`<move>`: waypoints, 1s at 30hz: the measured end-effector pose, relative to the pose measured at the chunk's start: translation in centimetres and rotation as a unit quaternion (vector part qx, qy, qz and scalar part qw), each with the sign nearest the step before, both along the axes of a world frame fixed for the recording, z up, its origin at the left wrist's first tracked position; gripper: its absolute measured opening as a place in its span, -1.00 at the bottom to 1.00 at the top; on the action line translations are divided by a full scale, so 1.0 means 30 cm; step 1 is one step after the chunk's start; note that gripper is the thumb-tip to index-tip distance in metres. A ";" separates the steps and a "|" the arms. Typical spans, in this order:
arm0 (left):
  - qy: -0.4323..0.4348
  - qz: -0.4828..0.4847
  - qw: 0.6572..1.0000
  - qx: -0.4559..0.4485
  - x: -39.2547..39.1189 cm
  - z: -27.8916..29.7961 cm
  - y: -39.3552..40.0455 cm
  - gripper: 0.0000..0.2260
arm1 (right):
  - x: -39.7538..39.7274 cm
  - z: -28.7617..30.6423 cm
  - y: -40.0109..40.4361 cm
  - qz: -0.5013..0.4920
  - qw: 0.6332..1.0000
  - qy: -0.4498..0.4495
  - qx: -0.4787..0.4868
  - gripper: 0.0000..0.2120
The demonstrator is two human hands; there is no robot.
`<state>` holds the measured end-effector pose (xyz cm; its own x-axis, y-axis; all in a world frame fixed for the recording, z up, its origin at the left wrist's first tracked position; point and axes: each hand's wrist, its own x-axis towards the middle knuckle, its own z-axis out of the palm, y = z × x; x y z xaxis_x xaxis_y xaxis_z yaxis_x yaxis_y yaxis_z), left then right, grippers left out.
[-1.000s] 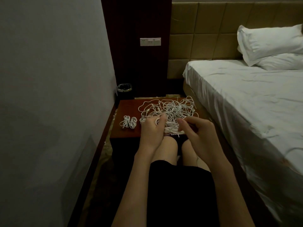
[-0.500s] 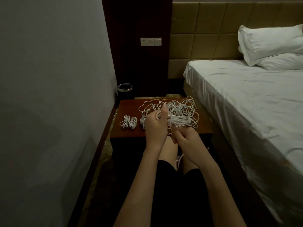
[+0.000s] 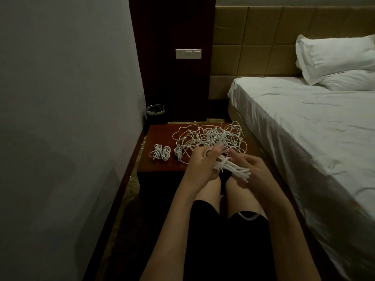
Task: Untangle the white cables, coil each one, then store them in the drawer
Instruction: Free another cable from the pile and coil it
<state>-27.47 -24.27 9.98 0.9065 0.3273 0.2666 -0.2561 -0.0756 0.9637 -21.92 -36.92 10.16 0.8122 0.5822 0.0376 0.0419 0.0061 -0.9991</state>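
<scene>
A tangle of white cables [image 3: 213,136] lies on the brown bedside table [image 3: 162,165]. Two coiled cables rest to its left: one [image 3: 160,152] near the table's left side, a smaller one [image 3: 178,152] beside it. My left hand [image 3: 199,165] grips one end of a folded white cable bundle [image 3: 233,169] at the table's front edge. My right hand [image 3: 253,171] sits under and beside the bundle's loose loops, fingers curled around it. The drawer is not visible.
A bed [image 3: 304,122] with white sheet and pillows [image 3: 334,57] stands close on the right. A grey wall runs along the left. A small black bin [image 3: 155,111] stands behind the table. My knees sit below the table's front edge.
Both hands have pulled back from the tangle toward the table's front edge, and the folded bundle now stretches between them, drawn out to the right.
</scene>
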 end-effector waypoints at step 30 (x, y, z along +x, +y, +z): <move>-0.007 0.132 0.989 -0.060 -0.003 0.015 0.010 -0.58 | -0.030 -0.014 0.034 0.021 0.991 -0.082 -0.106 -0.60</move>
<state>-27.58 -23.97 10.43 0.7822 0.5818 0.2229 -0.2555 -0.0269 0.9664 -22.81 -35.90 9.74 0.7798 0.6249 0.0389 0.2071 -0.1988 -0.9579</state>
